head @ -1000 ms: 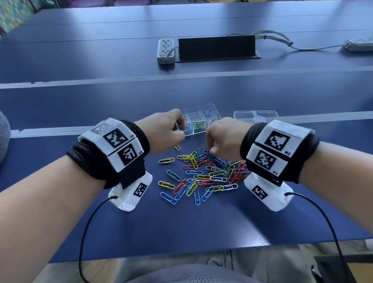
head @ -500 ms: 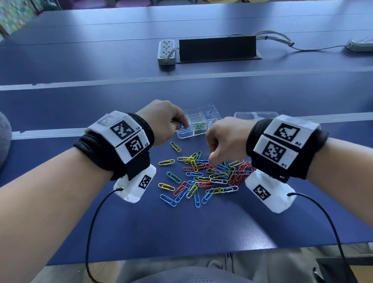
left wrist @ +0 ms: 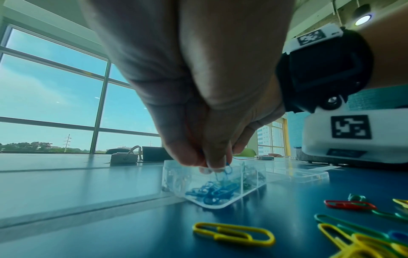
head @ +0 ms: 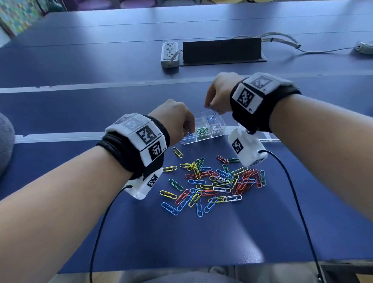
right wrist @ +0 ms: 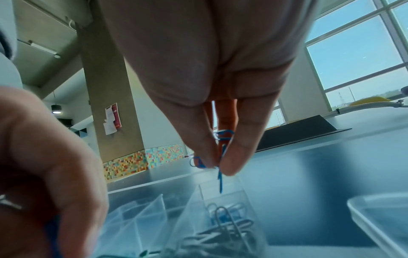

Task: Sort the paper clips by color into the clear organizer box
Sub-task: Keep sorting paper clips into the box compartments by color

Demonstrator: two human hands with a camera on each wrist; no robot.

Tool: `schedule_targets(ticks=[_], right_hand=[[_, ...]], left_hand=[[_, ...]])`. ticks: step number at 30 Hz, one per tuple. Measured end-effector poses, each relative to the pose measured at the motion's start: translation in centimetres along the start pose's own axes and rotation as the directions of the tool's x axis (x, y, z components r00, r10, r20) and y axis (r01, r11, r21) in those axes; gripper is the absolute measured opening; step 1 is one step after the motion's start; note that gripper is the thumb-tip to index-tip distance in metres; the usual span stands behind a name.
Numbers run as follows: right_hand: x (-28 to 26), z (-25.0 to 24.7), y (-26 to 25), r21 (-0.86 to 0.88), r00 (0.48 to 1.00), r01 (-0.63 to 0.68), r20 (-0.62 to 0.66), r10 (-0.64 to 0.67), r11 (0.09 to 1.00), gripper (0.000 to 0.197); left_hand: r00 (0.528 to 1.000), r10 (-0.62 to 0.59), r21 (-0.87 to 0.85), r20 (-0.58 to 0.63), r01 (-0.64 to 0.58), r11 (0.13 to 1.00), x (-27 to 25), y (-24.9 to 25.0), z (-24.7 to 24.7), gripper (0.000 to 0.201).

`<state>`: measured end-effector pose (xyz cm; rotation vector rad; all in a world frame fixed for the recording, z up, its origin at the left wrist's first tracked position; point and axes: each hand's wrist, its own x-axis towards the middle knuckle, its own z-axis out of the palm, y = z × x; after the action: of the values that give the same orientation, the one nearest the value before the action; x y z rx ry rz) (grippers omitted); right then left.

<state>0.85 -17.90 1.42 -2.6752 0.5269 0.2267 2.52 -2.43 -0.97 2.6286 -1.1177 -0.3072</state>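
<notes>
The clear organizer box [head: 203, 140] sits on the blue table just beyond a loose pile of coloured paper clips [head: 214, 180]. My left hand [head: 189, 131] hovers over the box's front left compartment and pinches a blue clip [left wrist: 227, 170] above the blue clips [left wrist: 212, 190] lying there. My right hand [head: 212, 112] is raised over the back of the box, thumb and finger pinching a few blue clips [right wrist: 220, 157] that hang downward. Below them a compartment holds silver clips [right wrist: 225, 225]. Green clips [head: 202, 131] fill the middle front compartment.
The box's clear lid [left wrist: 298, 174] lies right of the box, mostly hidden by my right wrist in the head view. A white power strip [head: 169, 54] and a black cable hatch [head: 221, 51] lie farther back. A single yellow clip [left wrist: 234, 234] lies left of the pile.
My right hand rose from the pile and moved back over the box with blue clips in its pinch. My left hand went from the pile's edge to the front left compartment.
</notes>
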Motion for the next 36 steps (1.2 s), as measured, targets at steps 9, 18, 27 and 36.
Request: schedule_targets(ticks=[9,18,27,36], right_hand=[[0.4,0.3,-0.6,-0.09,0.999,0.025,-0.019,-0.027,0.996,0.029],[-0.3,0.1,-1.3,-0.143,0.998,0.055,-0.028,-0.059,0.988,0.03],[-0.9,0.2,-0.9,-0.206,0.998,0.057,0.049,-0.048,0.977,0.034],[-1.1,0.8,0.1,-0.205,0.989,0.129,0.098,-0.111,0.97,0.038]], left_hand=[[1.0,0.015,0.039,0.002,-0.015,0.999,0.4,-0.3,-0.1,0.027],[1.0,0.011,0.024,-0.018,-0.011,1.0,0.2,-0.6,0.1,0.027],[0.996,0.044,-0.042,-0.075,-0.047,0.998,-0.4,-1.1,0.0,0.027],[0.996,0.086,-0.11,0.028,-0.083,0.99,-1.3,-0.5,0.1,0.041]])
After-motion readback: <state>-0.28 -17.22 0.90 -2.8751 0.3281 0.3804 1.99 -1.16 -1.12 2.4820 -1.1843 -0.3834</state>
